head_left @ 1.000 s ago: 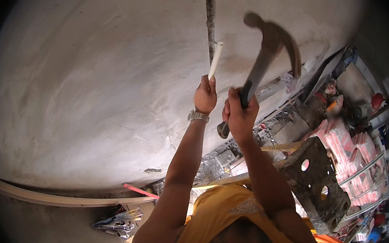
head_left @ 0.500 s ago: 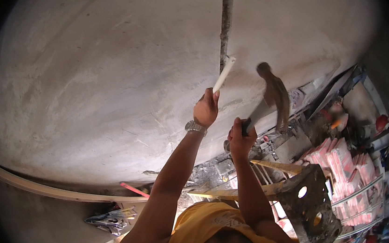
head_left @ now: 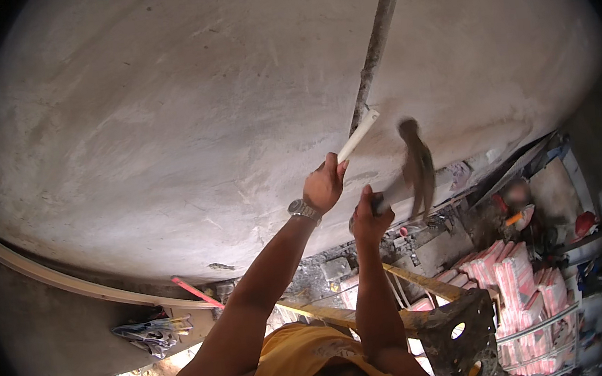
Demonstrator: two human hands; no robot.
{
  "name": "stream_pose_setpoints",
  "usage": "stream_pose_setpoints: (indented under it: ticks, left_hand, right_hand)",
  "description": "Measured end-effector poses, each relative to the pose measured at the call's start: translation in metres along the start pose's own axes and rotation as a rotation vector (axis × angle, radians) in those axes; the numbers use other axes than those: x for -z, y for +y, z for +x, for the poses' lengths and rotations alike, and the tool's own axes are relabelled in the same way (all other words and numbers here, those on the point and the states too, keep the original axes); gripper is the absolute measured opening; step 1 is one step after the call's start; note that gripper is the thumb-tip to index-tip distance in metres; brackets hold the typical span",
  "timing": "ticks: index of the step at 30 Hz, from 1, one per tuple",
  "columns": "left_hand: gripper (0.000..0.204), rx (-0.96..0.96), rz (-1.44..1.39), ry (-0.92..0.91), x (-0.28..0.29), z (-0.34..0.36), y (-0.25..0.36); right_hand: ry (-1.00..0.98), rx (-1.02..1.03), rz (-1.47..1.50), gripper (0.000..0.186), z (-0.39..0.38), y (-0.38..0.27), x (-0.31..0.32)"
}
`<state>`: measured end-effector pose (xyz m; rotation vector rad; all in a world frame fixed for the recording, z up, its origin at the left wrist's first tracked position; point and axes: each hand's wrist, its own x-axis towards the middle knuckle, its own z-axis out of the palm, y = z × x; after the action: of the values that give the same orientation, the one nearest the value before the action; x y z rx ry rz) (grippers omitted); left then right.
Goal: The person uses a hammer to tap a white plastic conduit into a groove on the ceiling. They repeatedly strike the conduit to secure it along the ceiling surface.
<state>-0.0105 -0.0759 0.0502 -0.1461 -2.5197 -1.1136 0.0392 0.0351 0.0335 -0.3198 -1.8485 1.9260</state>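
Observation:
A white plastic pipe piece sticks up out of my left hand, whose fingers are wrapped round its lower part. Its upper end touches or lies very close to the bottom of a narrow groove cut in the grey plastered wall. To the right and lower, my right hand grips a hammer by its dark handle. Motion blurs the hammer; its head is a little right of the pipe, apart from it. A metal watch is on my left wrist.
Below my right arm stands a yellow ladder with a dark, holed top. Pink-and-white sacks are stacked at the lower right. At the left are a curved pale ledge, a red strip and a crumpled bundle.
The view has shifted, so the groove sits further right and the pipe lower. Both hands keep their grips. The hammer has moved slightly relative to the pipe and is still blurred.

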Motion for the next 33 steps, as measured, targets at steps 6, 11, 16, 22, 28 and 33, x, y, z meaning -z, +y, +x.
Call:
stream_pose_setpoints:
  ticks: [6, 11, 16, 22, 28, 33]
  left_hand:
    - [0.026, 0.016, 0.019, 0.004, -0.004, 0.004, 0.004]
    - [0.026, 0.033, 0.029, 0.010, -0.002, 0.002, 0.004]
    - [0.027, 0.020, -0.021, 0.024, -0.006, 0.002, 0.006]
    - [0.026, 0.050, -0.024, 0.027, -0.006, -0.002, 0.011]
    - [0.025, 0.017, -0.032, 0.088, -0.010, -0.003, 0.015]
    - [0.025, 0.046, -0.045, 0.046, -0.013, -0.006, 0.018]
  right_hand:
    - [-0.114, 0.034, -0.148, 0.029, 0.022, 0.011, -0.009]
    - [-0.059, -0.101, -0.110, 0.032, 0.020, -0.027, 0.004]
    - [-0.072, 0.259, 0.320, 0.030, 0.017, -0.011, -0.002]
    - [-0.081, -0.040, -0.117, 0.031, 0.024, 0.010, 0.007]
    - [-0.065, 0.231, 0.375, 0.030, 0.011, -0.030, 0.007]
    - [-0.162, -0.060, -0.242, 0.033, 0.032, 0.017, 0.010]
